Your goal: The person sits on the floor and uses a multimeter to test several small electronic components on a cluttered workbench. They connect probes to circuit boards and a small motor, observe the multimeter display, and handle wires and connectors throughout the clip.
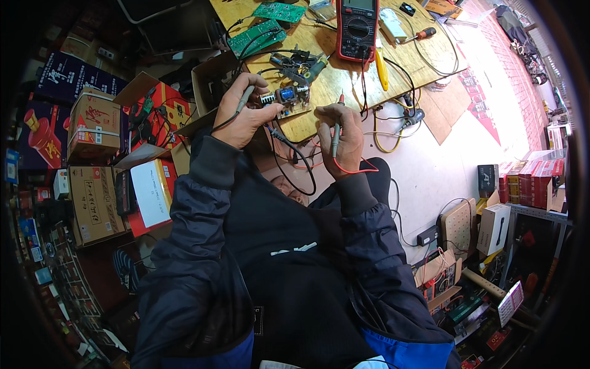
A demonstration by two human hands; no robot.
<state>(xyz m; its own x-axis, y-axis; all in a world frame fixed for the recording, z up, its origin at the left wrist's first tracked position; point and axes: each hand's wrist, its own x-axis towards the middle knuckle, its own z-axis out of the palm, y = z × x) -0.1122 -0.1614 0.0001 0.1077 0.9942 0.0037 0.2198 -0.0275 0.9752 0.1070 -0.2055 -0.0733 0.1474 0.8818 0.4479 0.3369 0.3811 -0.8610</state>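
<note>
With my left hand (pixel 241 117) I grip the edge of a small circuit board (pixel 299 108) that carries a blue-wrapped transformer (pixel 287 94) and finned metal parts. A grey test probe (pixel 245 98) with a black lead is also tucked in that hand, lying across the fingers. My right hand (pixel 344 138) is closed round another test probe (pixel 335 138) on a red lead, its thin tip pointing up, apart from the board. Beyond the hands, a red and black multimeter (pixel 357 29) lies on the wooden table (pixel 350 83); its display is too cut off to read.
Green circuit boards (pixel 257 38), a screwdriver (pixel 424 34), a yellow-handled tool (pixel 382 71) and tangled cables cover parts of the table. Cartons (pixel 95 126) are stacked at left. On the right are a soldering iron-like tool (pixel 413 118), boxes (pixel 493 227) and a shelf (pixel 541 213).
</note>
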